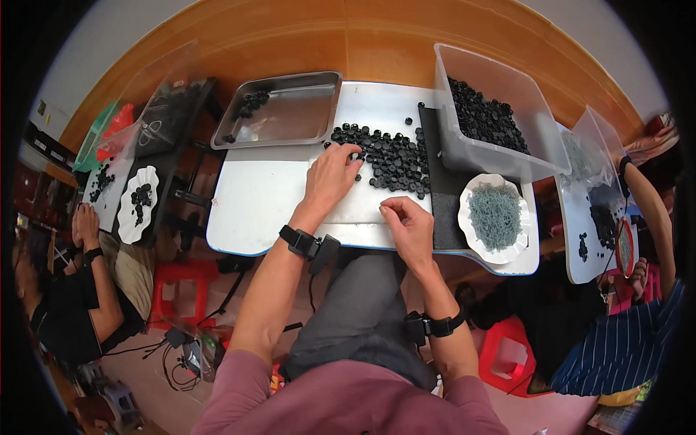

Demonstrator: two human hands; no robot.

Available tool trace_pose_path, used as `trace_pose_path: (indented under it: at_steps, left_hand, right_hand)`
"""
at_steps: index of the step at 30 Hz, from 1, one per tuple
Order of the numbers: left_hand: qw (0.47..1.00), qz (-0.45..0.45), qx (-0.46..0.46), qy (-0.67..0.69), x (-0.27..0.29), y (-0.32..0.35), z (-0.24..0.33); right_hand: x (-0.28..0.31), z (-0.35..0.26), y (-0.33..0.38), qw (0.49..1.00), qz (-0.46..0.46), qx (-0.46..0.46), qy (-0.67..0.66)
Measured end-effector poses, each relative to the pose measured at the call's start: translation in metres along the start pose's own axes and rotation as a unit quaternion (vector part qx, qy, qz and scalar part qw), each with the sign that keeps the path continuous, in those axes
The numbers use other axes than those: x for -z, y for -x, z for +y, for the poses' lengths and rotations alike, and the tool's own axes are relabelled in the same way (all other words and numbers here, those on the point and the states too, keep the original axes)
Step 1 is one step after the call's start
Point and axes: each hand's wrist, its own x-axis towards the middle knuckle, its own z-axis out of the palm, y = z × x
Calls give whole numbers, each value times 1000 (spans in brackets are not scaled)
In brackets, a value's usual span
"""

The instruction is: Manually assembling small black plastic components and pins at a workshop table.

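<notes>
White surface [254, 192] bears small black caps [395, 161] spread mid-top, left hand [332, 177] at their left edge, grip untellable, right hand [412, 228] pinched closed nearer the body, contents untellable; careless sweeping could scatter caps.

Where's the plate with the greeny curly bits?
In the head view, the white plate is right of the right hand, in front of the clear bin.
</notes>
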Motion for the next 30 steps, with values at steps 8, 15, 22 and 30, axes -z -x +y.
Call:
trace_pose_path:
  at_steps: [8, 15, 22, 30]
  left_hand:
    - [997, -13, -62, 31, 0, 25, -15]
    - [982, -30, 100, 156, 1, 30, 11]
    - [900, -34, 117, 418, -25, 40, 14]
    - [888, -48, 104, 445, -30, 45, 8]
  right_hand:
    - [2, 0, 10, 999, 5, 33, -11]
    - [66, -23, 26, 970, 71, 169, 160]
    - [185, -16, 30, 908, 216, 77, 350]
    - [197, -25, 24, 918, 166, 23, 359]
